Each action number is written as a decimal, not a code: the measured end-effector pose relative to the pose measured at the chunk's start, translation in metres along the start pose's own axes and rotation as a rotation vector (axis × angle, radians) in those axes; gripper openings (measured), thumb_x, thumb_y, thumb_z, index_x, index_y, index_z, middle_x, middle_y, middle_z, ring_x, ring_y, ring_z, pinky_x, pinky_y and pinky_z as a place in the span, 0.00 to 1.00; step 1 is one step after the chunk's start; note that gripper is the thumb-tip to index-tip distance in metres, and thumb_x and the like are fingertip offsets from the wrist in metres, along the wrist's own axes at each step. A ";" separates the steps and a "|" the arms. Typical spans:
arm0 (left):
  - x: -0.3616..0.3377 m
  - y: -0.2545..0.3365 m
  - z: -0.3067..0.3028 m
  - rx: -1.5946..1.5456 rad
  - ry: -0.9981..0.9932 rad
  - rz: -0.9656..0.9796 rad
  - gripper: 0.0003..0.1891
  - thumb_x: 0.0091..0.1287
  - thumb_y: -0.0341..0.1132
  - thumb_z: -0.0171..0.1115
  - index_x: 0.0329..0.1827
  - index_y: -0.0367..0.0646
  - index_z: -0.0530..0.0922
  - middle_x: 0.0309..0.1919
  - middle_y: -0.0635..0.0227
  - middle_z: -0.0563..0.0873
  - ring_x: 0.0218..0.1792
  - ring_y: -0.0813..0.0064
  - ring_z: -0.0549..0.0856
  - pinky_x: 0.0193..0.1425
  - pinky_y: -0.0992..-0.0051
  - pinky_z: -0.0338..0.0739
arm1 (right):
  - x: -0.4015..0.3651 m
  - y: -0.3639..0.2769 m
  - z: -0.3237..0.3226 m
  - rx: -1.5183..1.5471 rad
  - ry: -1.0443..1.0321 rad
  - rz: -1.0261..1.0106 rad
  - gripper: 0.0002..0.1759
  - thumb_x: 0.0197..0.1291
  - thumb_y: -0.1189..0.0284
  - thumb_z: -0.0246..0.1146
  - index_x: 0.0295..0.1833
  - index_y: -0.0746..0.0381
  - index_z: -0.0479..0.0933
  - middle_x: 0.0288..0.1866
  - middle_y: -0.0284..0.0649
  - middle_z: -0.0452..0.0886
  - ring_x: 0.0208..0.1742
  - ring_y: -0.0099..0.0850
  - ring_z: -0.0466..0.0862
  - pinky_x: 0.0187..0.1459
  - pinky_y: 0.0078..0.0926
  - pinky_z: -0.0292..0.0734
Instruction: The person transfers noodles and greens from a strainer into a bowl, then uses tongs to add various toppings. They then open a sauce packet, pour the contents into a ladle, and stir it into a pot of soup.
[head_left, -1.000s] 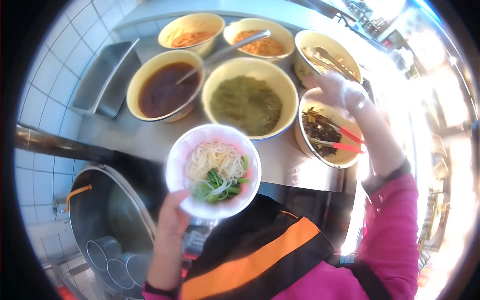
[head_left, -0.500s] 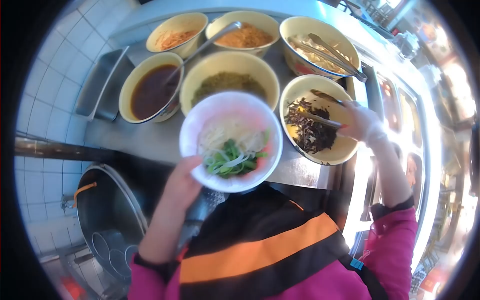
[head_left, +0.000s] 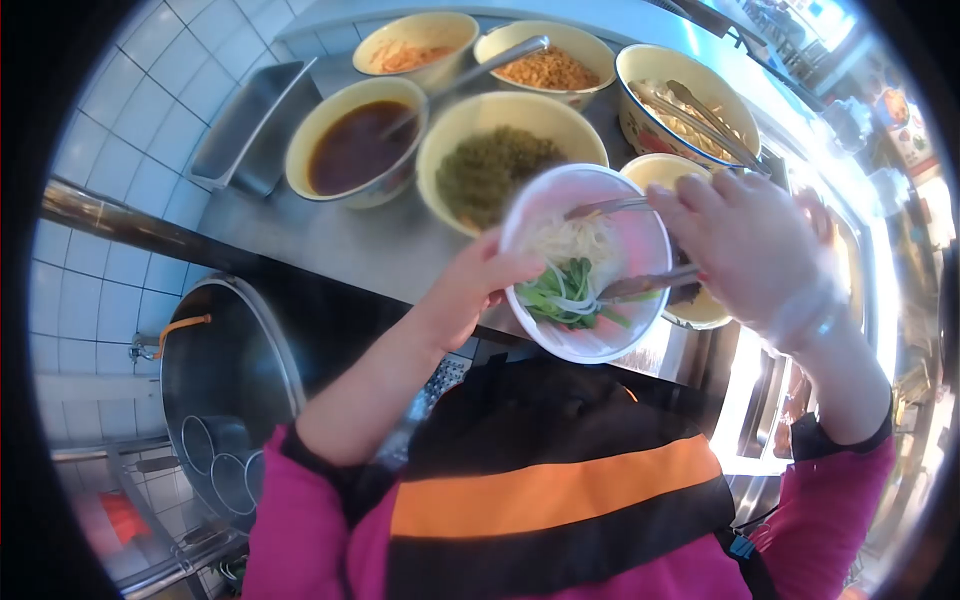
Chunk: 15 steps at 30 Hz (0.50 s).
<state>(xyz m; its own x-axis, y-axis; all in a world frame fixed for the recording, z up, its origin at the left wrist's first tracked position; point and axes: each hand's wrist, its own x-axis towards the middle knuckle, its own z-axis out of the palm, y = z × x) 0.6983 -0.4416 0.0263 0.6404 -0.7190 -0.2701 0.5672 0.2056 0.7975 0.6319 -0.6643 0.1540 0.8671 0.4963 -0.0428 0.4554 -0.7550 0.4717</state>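
Observation:
My left hand (head_left: 478, 282) grips the rim of a white foam bowl (head_left: 640, 250), tilted towards the camera. Inside it lie green leaves (head_left: 562, 292) and pale noodle-like shreds (head_left: 575, 240). Over the bowl's right side, my right hand (head_left: 740, 245), in a clear glove, is closed on metal tongs (head_left: 675, 280). The two tong tips are spread apart inside the bowl, close to the leaves and shreds. A cream bowl (head_left: 655, 172) sits behind my right hand, mostly hidden by it and the foam bowl.
Enamel bowls hold dark green chopped food (head_left: 490, 165), brown sauce (head_left: 355, 150), crumbly orange food (head_left: 550, 70), reddish shreds (head_left: 405, 55) and pale strips (head_left: 700, 125) with tongs. A steel tray (head_left: 255, 130) sits at back left. Below it stands a large pot (head_left: 225, 380) with strainers.
My right hand has brought the tongs from the bowl of dark shreds to the foam bowl. The foam bowl has moved right in my left hand, and the view has shifted.

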 end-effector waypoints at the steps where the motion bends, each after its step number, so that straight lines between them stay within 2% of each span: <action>1: -0.001 0.000 0.001 0.007 -0.047 -0.017 0.25 0.56 0.38 0.62 0.56 0.40 0.68 0.44 0.69 0.79 0.44 0.81 0.78 0.46 0.80 0.73 | 0.006 -0.007 0.001 -0.049 -0.100 -0.002 0.27 0.45 0.73 0.59 0.56 0.60 0.67 0.40 0.35 0.74 0.41 0.33 0.76 0.42 0.28 0.72; 2: -0.001 -0.004 0.000 0.003 -0.052 -0.017 0.25 0.56 0.38 0.62 0.56 0.40 0.68 0.44 0.69 0.79 0.44 0.81 0.78 0.46 0.80 0.73 | 0.009 -0.012 0.001 -0.052 -0.105 -0.001 0.27 0.45 0.73 0.59 0.56 0.60 0.67 0.40 0.35 0.74 0.41 0.33 0.76 0.42 0.28 0.72; 4: -0.001 -0.011 -0.004 0.115 -0.106 0.001 0.27 0.61 0.41 0.56 0.60 0.36 0.63 0.53 0.61 0.75 0.52 0.72 0.77 0.56 0.71 0.72 | 0.013 -0.018 0.003 -0.030 -0.257 0.018 0.25 0.49 0.71 0.58 0.56 0.58 0.68 0.40 0.34 0.76 0.41 0.33 0.77 0.40 0.28 0.73; 5: -0.003 -0.011 -0.006 0.111 -0.104 0.005 0.27 0.61 0.41 0.56 0.60 0.36 0.63 0.53 0.61 0.75 0.52 0.72 0.77 0.56 0.71 0.72 | 0.011 -0.016 0.011 0.051 -0.195 0.065 0.22 0.50 0.69 0.59 0.54 0.56 0.71 0.41 0.35 0.78 0.42 0.33 0.78 0.41 0.29 0.74; 6: -0.005 -0.012 -0.009 0.020 -0.087 -0.008 0.27 0.60 0.43 0.57 0.58 0.36 0.65 0.49 0.63 0.77 0.47 0.74 0.79 0.48 0.73 0.76 | 0.010 -0.014 0.012 0.049 -0.194 0.058 0.22 0.50 0.69 0.59 0.54 0.56 0.71 0.41 0.35 0.78 0.42 0.33 0.78 0.41 0.29 0.74; 7: -0.006 -0.011 -0.011 -0.070 -0.070 -0.019 0.27 0.60 0.46 0.58 0.56 0.37 0.67 0.45 0.65 0.79 0.42 0.76 0.81 0.39 0.75 0.81 | 0.009 -0.011 0.011 0.104 -0.098 0.111 0.15 0.50 0.68 0.59 0.46 0.56 0.73 0.38 0.35 0.79 0.38 0.33 0.80 0.36 0.30 0.75; 8: -0.007 -0.009 -0.012 -0.078 -0.065 -0.020 0.27 0.60 0.46 0.58 0.56 0.37 0.67 0.45 0.65 0.79 0.42 0.76 0.81 0.39 0.75 0.81 | 0.010 -0.008 0.008 0.163 -0.007 0.162 0.10 0.50 0.67 0.59 0.39 0.56 0.76 0.35 0.36 0.80 0.34 0.33 0.82 0.32 0.30 0.77; 10: -0.009 -0.008 -0.013 -0.041 -0.053 0.065 0.27 0.61 0.49 0.56 0.55 0.36 0.68 0.44 0.64 0.79 0.40 0.74 0.83 0.37 0.73 0.83 | 0.008 -0.007 -0.009 0.197 0.069 0.168 0.11 0.50 0.68 0.60 0.41 0.57 0.76 0.34 0.36 0.80 0.34 0.34 0.81 0.34 0.31 0.76; 12: -0.012 -0.006 -0.015 -0.039 -0.046 0.061 0.27 0.61 0.49 0.56 0.55 0.36 0.68 0.44 0.63 0.79 0.40 0.73 0.83 0.38 0.73 0.83 | 0.007 -0.006 -0.025 0.222 -0.027 0.243 0.21 0.46 0.70 0.62 0.50 0.57 0.75 0.40 0.38 0.80 0.39 0.36 0.80 0.40 0.32 0.75; 15: -0.014 -0.006 -0.017 -0.053 -0.024 0.059 0.27 0.61 0.49 0.56 0.55 0.36 0.67 0.43 0.62 0.80 0.40 0.73 0.83 0.38 0.73 0.83 | 0.003 -0.002 -0.028 0.195 0.023 0.197 0.23 0.43 0.72 0.63 0.51 0.60 0.74 0.40 0.39 0.78 0.38 0.39 0.79 0.39 0.32 0.74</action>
<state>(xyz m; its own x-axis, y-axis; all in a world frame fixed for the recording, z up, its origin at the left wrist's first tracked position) 0.6945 -0.4216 0.0162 0.6614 -0.7202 -0.2094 0.5556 0.2829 0.7819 0.6280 -0.6488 0.1778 0.9389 0.3399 0.0537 0.3109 -0.9049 0.2905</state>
